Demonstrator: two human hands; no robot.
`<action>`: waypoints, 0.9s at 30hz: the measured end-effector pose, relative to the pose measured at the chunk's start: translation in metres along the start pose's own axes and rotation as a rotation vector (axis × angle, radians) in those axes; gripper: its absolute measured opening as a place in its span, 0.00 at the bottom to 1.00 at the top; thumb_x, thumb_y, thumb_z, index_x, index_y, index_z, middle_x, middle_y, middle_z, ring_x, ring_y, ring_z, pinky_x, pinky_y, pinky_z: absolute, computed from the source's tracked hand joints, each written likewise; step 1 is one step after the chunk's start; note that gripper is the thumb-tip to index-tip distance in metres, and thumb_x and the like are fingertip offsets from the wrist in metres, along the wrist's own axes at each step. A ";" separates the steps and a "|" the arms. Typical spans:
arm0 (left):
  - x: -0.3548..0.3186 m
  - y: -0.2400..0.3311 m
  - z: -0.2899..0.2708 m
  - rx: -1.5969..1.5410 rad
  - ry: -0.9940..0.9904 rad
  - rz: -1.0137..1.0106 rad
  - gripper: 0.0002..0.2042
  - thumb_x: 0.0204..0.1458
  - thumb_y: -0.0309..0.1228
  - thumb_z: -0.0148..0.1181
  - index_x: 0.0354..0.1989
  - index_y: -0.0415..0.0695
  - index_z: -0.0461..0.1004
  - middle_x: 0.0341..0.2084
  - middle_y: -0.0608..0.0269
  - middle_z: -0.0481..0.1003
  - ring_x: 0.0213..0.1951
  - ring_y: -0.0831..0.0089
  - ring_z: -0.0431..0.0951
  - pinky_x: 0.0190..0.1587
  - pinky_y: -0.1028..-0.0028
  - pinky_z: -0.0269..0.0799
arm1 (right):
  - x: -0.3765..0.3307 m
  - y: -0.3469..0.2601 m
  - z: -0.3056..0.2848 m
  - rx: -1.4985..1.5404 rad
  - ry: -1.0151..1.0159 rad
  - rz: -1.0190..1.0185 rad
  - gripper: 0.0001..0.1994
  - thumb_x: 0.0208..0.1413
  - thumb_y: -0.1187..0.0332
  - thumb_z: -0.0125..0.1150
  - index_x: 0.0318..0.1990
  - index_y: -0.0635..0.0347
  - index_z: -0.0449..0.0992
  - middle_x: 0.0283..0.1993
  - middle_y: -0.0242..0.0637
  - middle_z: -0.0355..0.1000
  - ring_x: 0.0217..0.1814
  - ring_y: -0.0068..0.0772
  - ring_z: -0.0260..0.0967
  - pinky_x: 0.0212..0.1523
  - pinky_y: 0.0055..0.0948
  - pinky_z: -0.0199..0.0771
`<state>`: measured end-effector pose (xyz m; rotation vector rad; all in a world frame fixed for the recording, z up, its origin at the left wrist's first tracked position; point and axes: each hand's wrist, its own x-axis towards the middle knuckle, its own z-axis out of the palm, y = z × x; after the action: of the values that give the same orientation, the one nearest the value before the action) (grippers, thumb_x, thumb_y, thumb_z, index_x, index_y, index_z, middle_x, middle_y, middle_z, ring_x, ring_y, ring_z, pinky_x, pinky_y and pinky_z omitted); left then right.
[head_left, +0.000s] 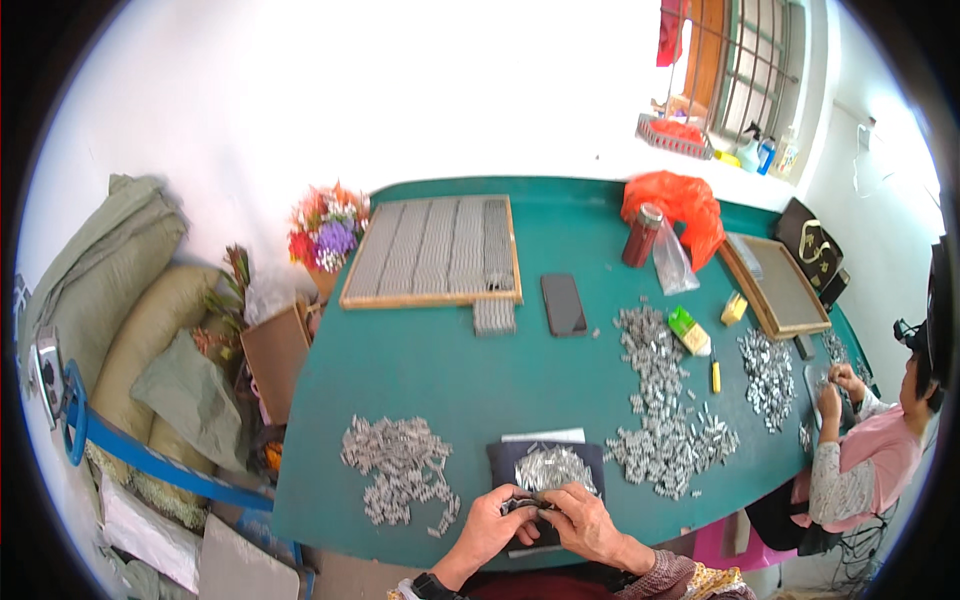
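My left hand (490,530) and my right hand (592,526) meet at the table's near edge, fingers pinched together. Between the fingertips is something small and dark that I cannot make out, mostly covered by the fingers. Just beyond them a dark pad (505,463) bears a heap of shiny silver metal pieces (553,468). Left of my hands lies a loose pile of small grey metal parts (398,460). A larger spread of similar metal parts (660,440) lies to the right.
On the green table (420,360) are a wooden-framed tray of grey parts (430,250), a phone (564,304), a red-brown flask (643,236), a green-and-yellow carton (690,331) and a yellow-handled tool (716,377). A co-worker (870,450) handles parts at the right.
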<state>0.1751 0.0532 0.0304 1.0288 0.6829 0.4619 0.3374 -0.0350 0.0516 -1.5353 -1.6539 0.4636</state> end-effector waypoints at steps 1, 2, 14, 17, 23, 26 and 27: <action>0.005 0.007 0.002 0.009 -0.004 0.020 0.07 0.58 0.19 0.56 0.44 0.31 0.70 0.28 0.53 0.77 0.26 0.68 0.81 0.26 0.72 0.80 | 0.008 0.002 -0.002 -0.006 0.012 -0.018 0.13 0.51 0.75 0.63 0.44 0.65 0.75 0.35 0.46 0.72 0.39 0.50 0.70 0.40 0.42 0.71; 0.010 0.015 0.003 0.026 0.001 0.045 0.08 0.58 0.19 0.56 0.44 0.31 0.69 0.28 0.53 0.77 0.27 0.67 0.81 0.26 0.72 0.80 | 0.017 0.007 -0.003 -0.005 0.021 0.006 0.11 0.51 0.75 0.63 0.43 0.65 0.75 0.34 0.46 0.72 0.38 0.50 0.71 0.40 0.42 0.71; 0.129 0.070 -0.066 0.197 0.075 0.088 0.04 0.56 0.20 0.56 0.37 0.30 0.71 0.28 0.52 0.76 0.24 0.66 0.81 0.23 0.72 0.79 | 0.145 0.088 -0.006 -0.102 0.028 -0.001 0.05 0.52 0.77 0.58 0.35 0.66 0.71 0.34 0.49 0.71 0.41 0.53 0.69 0.42 0.46 0.69; 0.154 0.078 -0.078 0.293 0.203 0.105 0.03 0.53 0.20 0.58 0.32 0.32 0.74 0.25 0.56 0.76 0.21 0.72 0.79 0.18 0.75 0.73 | 0.173 0.104 0.001 -0.185 0.012 -0.006 0.04 0.53 0.76 0.58 0.36 0.65 0.70 0.35 0.48 0.71 0.42 0.53 0.68 0.44 0.46 0.68; 0.209 0.085 -0.095 0.952 0.504 0.436 0.07 0.45 0.26 0.66 0.30 0.36 0.78 0.28 0.51 0.76 0.30 0.57 0.79 0.34 0.61 0.73 | 0.225 0.136 0.012 -0.418 0.043 -0.162 0.06 0.53 0.75 0.58 0.37 0.62 0.69 0.35 0.44 0.68 0.41 0.47 0.65 0.44 0.42 0.64; 0.237 0.084 -0.101 0.951 0.580 0.368 0.12 0.40 0.27 0.69 0.32 0.35 0.77 0.29 0.47 0.76 0.32 0.55 0.77 0.38 0.62 0.72 | 0.245 0.146 0.014 -0.514 0.065 -0.210 0.07 0.51 0.74 0.58 0.38 0.61 0.68 0.34 0.41 0.66 0.40 0.43 0.63 0.43 0.40 0.61; 0.244 0.085 -0.101 0.952 0.578 0.359 0.12 0.40 0.27 0.69 0.32 0.35 0.77 0.29 0.47 0.76 0.32 0.55 0.77 0.38 0.62 0.72 | 0.251 0.150 0.015 -0.510 0.061 -0.204 0.07 0.51 0.74 0.58 0.38 0.61 0.68 0.34 0.41 0.66 0.40 0.43 0.63 0.43 0.40 0.61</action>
<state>0.2733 0.3113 -0.0007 1.9669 1.3017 0.7895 0.4416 0.2360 0.0094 -1.6859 -1.9513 -0.1273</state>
